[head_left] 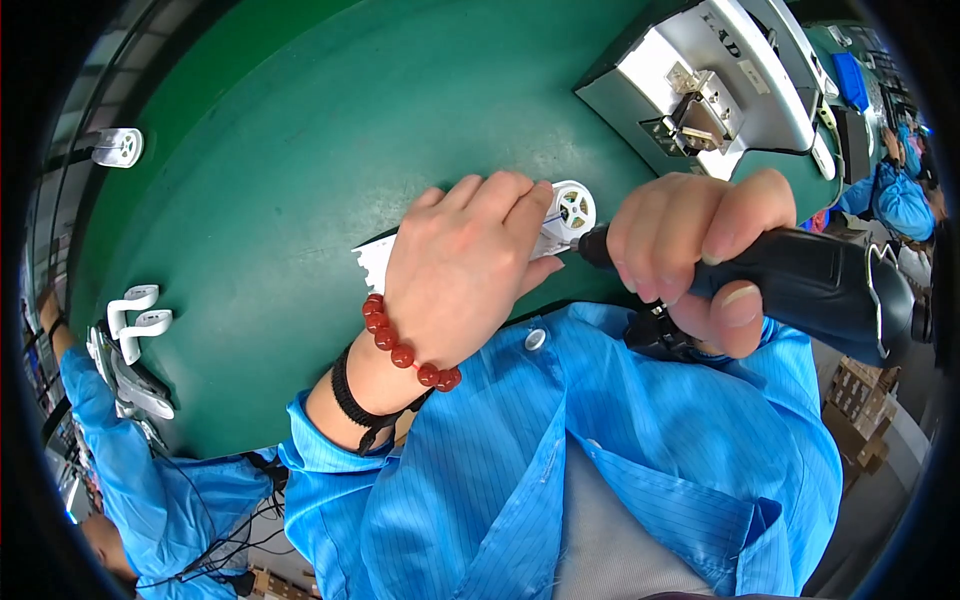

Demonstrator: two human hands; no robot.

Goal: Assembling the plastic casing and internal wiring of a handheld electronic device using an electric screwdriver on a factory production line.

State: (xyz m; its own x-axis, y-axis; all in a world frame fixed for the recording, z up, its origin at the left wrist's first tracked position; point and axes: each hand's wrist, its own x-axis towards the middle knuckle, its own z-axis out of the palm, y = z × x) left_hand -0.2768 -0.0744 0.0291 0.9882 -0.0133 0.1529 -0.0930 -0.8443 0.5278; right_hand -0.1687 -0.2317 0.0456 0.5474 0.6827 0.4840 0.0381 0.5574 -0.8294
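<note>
My left hand (pixel 465 265) lies palm down over a white plastic part, its fingers closed round it. The part's round end, a white spoked ring (pixel 573 208), sticks out past my fingertips, and a toothed white edge (pixel 375 262) shows on the other side of the hand. Most of the part is hidden under my palm. In my right hand (pixel 695 245) is a black electric screwdriver (pixel 825 285), held sideways with fingers wrapped round it. Its tip points left and meets the part just below the ring, beside my left thumb.
A grey metal machine (pixel 715 75) with a bracket stands at the far right of the green table (pixel 270 190). Another white ringed piece (pixel 120 148) is at the far left. White curved parts (pixel 140 320) lie at the left edge, near a co-worker in blue (pixel 150 480).
</note>
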